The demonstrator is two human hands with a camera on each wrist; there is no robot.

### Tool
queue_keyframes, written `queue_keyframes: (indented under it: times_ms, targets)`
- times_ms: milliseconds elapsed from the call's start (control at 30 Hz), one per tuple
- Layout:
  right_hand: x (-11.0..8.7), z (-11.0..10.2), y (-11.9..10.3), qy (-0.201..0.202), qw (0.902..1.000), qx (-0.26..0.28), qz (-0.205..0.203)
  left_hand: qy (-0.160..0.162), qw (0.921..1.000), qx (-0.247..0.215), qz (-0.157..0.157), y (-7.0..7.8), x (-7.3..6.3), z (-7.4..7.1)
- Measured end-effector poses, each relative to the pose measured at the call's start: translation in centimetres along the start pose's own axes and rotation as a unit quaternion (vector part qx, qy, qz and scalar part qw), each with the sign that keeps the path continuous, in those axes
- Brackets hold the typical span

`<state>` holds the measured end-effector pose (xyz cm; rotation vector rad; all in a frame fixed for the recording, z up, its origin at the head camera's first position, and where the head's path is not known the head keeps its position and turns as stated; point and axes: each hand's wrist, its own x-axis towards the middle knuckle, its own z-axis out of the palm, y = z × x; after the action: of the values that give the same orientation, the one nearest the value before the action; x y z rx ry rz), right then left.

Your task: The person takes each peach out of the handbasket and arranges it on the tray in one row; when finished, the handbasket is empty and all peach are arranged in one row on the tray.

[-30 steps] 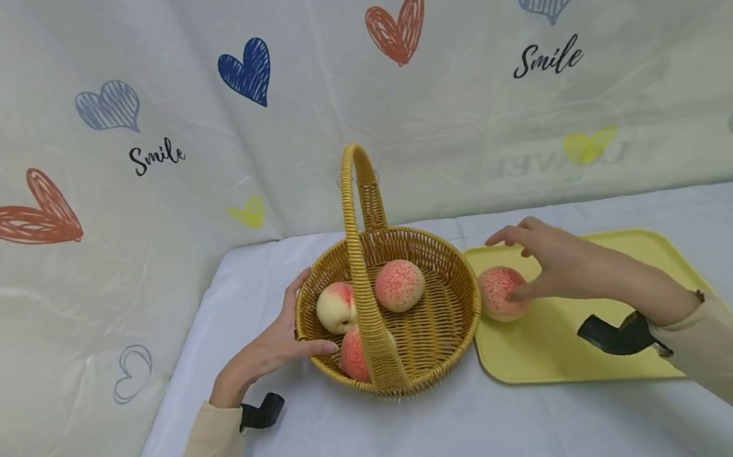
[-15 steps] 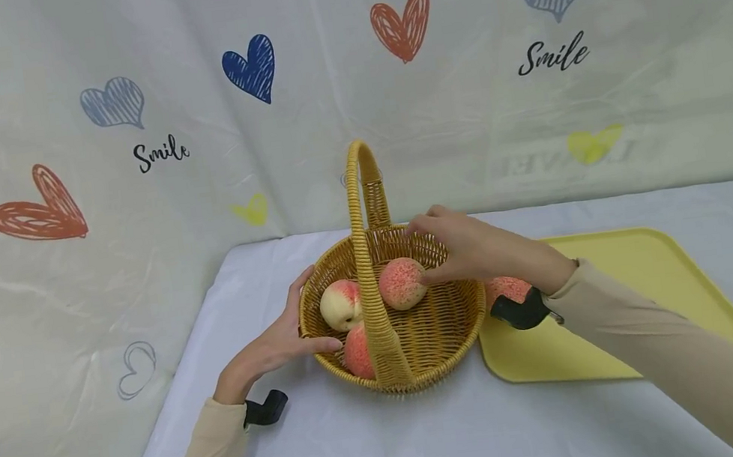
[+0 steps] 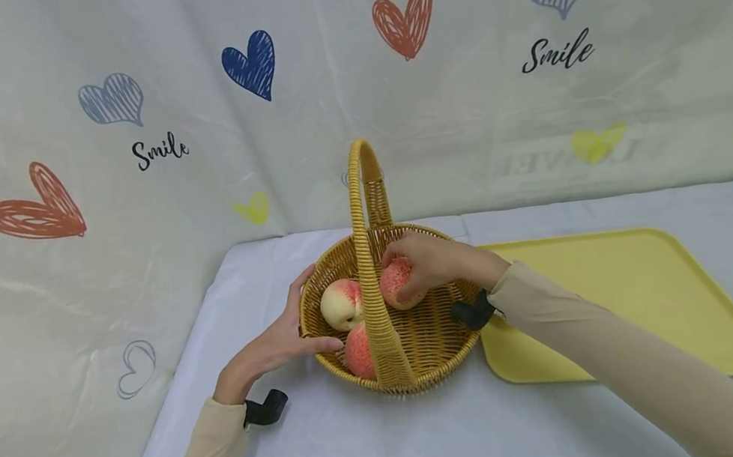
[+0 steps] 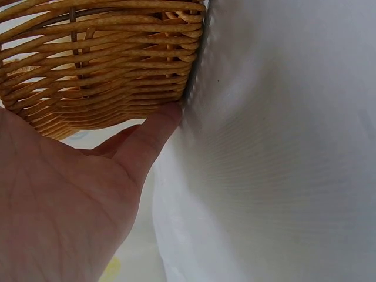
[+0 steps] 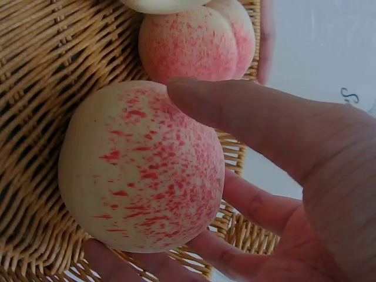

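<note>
A brown wicker basket (image 3: 431,353) with a tall handle stands on the table. My left hand (image 3: 277,340) grips its left side, thumb over the rim and fingers along the outer wall; in the left wrist view, a finger (image 4: 150,138) touches the woven side. Inside, my right hand (image 3: 434,258) holds a speckled pink peach (image 3: 394,279), thumb on one side and fingers around the other. The right wrist view shows this peach (image 5: 141,170) close up against the weave. Left of the handle lie a pale peach with a red blush (image 3: 340,305) and a redder peach (image 3: 358,354), partly behind the handle.
A yellow tray (image 3: 646,302) lies right of the basket, partly covered by my right forearm. A white cloth covers the table (image 3: 364,447). Behind it hangs a pale curtain (image 3: 335,74) printed with hearts and words. The basket handle (image 3: 360,221) arches up beside my right hand.
My right hand has moved left from the peach on the tray into the basket and taken hold of a peach there. My forearm now covers the tray peach's spot. The left hand stays put.
</note>
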<state>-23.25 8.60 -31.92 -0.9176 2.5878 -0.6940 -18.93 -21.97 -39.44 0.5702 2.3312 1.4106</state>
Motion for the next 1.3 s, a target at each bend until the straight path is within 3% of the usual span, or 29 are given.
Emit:
queue_keyframes:
  times_ms: [400,1000,1300]
  targets:
    - [1.6,0.5,-0.9,-0.019,0.9976,-0.052,0.04,0.004,1.0,0.005,-0.006,0.0,-0.1,0.0]
    - [2.0,0.7,-1.8,-0.045,0.9906,-0.09,0.094,0.008,0.9998,0.011,-0.012,0.3,-0.2,0.2]
    - [1.7,0.4,-1.5,-0.029,0.9952,-0.057,0.074,0.006,0.9999,0.006,-0.009,0.2,-0.2,0.1]
